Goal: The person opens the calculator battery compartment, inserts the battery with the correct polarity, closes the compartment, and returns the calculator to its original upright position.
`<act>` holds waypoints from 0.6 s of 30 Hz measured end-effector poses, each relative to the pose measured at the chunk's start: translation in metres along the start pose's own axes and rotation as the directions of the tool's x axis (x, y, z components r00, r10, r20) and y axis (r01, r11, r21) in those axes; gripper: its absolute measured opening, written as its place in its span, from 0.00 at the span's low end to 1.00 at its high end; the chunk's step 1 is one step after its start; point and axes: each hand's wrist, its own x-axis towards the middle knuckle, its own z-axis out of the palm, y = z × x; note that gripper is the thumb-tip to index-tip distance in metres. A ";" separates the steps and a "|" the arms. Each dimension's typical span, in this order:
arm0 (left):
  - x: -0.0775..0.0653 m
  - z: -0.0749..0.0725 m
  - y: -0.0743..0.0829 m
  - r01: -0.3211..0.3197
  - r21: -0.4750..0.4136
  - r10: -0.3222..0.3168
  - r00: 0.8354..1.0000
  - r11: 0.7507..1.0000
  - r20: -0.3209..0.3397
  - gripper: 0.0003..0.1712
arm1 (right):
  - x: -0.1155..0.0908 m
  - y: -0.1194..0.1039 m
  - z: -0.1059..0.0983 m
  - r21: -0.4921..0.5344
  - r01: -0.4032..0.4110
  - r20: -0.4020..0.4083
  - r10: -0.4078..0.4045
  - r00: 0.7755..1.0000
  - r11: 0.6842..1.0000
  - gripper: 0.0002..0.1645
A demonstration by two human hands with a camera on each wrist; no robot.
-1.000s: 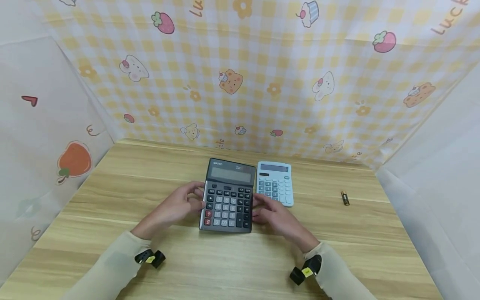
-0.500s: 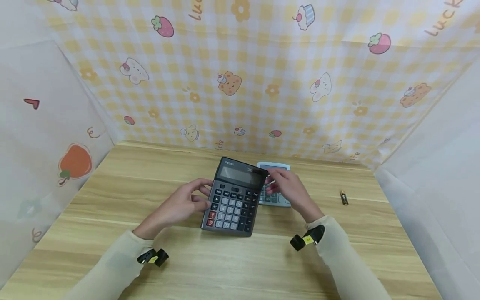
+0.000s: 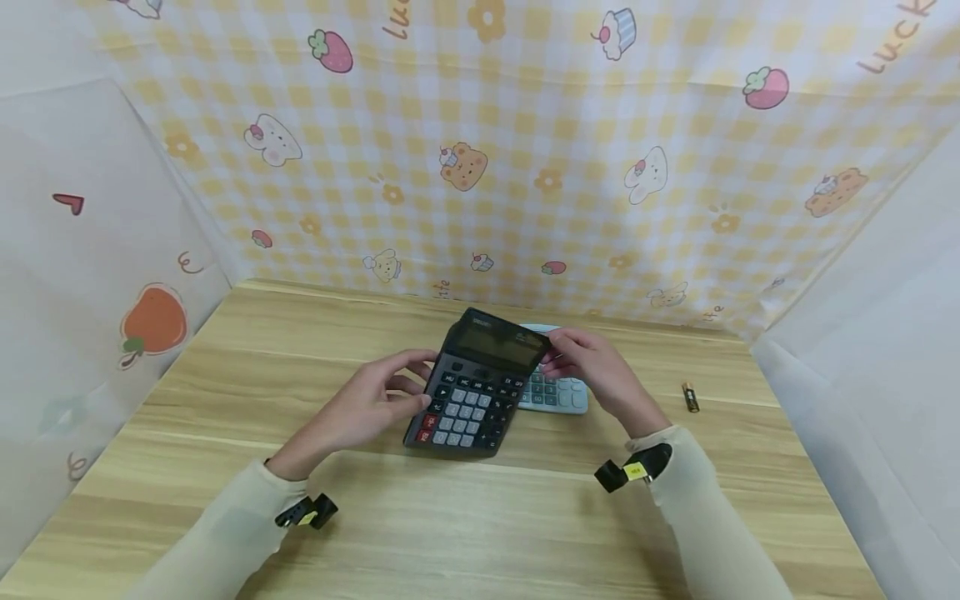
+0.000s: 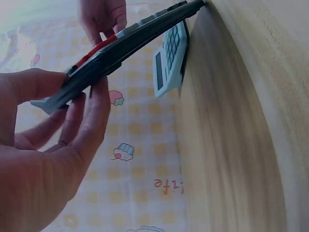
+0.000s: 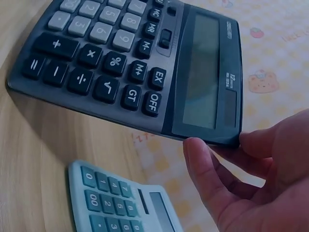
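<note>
A dark grey desk calculator [image 3: 467, 392] is tilted up off the table, its screen end raised and its lower edge near the wood. My left hand [image 3: 378, 402] grips its left side, thumb on the front and fingers behind, as the left wrist view shows [image 4: 53, 140]. At the upper right corner by the screen, my right hand [image 3: 596, 371] pinches the edge; the right wrist view shows thumb and fingers at that corner. Partly hidden behind it, a light blue calculator [image 3: 558, 396] lies on the table.
A small black-and-copper battery [image 3: 690, 397] lies on the wooden table [image 3: 450, 533] to the right. A yellow checked cloth [image 3: 525, 217] hangs behind the table's back edge, with white cloth at both sides.
The dark calculator has turned clockwise, and its screen end has risen and shifted right, over part of the blue one. My right hand has moved from its right side up to the top corner.
</note>
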 end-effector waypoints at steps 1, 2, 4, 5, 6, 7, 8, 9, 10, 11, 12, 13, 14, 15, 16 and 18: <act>0.000 0.000 0.001 -0.024 0.009 0.024 1.000 1.000 -0.001 0.33 | -0.001 0.000 -0.002 0.004 0.005 0.001 -0.005 1.000 1.000 0.23; 0.000 0.001 0.002 -0.050 0.016 0.050 0.999 0.999 -0.001 0.32 | -0.002 0.000 -0.004 0.009 0.012 0.004 -0.012 1.000 1.000 0.23; 0.000 0.003 0.004 -0.102 0.026 0.102 0.995 0.994 0.001 0.32 | -0.004 0.001 -0.006 0.019 0.024 0.009 -0.024 1.000 1.000 0.23; 0.000 0.004 0.006 -0.129 0.036 0.129 0.992 0.991 0.002 0.32 | -0.005 0.002 -0.007 0.025 0.030 0.012 -0.030 0.999 0.999 0.23; -0.001 0.005 0.007 -0.155 0.050 0.156 0.988 0.987 0.001 0.31 | -0.006 0.002 -0.008 0.032 0.034 0.014 -0.034 0.999 0.999 0.23; -0.001 0.006 0.008 -0.184 0.065 0.184 0.983 0.981 0.001 0.31 | -0.007 0.003 -0.009 0.038 0.038 0.017 -0.039 0.999 0.999 0.23; -0.001 0.007 0.009 -0.207 0.078 0.208 0.978 0.975 0.000 0.31 | -0.009 0.004 -0.010 0.044 0.041 0.021 -0.042 0.999 0.998 0.23; -0.001 0.009 0.011 -0.227 0.096 0.228 0.974 0.969 0.000 0.31 | -0.010 0.005 -0.010 0.052 0.040 0.023 -0.041 0.999 0.998 0.23; -0.002 0.010 0.011 -0.248 0.113 0.250 0.968 0.962 0.001 0.31 | -0.011 0.006 -0.010 0.062 0.040 0.024 -0.042 0.999 0.997 0.24; -0.002 0.011 0.012 -0.274 0.127 0.276 0.961 0.953 0.001 0.31 | -0.013 0.007 -0.011 0.070 0.039 0.027 -0.041 0.999 0.997 0.24; -0.002 0.013 0.013 -0.301 0.140 0.303 0.953 0.944 0.002 0.31 | -0.014 0.009 -0.011 0.077 0.038 0.030 -0.041 0.999 0.996 0.25; -0.002 0.014 0.013 -0.327 0.149 0.330 0.944 0.933 0.005 0.32 | -0.015 0.010 -0.011 0.079 0.040 0.035 -0.043 0.998 0.996 0.26; -0.002 0.016 0.013 -0.354 0.157 0.357 0.934 0.922 0.008 0.32 | -0.017 0.011 -0.011 0.081 0.041 0.036 -0.044 0.998 0.996 0.27; -0.001 0.018 0.014 -0.384 0.163 0.387 0.922 0.909 0.011 0.32 | -0.018 0.012 -0.011 0.084 0.044 0.038 -0.048 0.998 0.996 0.27; -0.001 0.020 0.014 -0.413 0.165 0.417 0.909 0.895 0.013 0.32 | -0.019 0.013 -0.012 0.083 0.047 0.036 -0.050 0.998 0.995 0.28; -0.001 0.024 0.015 -0.454 0.182 0.459 0.888 0.872 0.017 0.33 | -0.022 0.014 -0.013 0.073 0.049 0.032 -0.052 0.998 0.996 0.28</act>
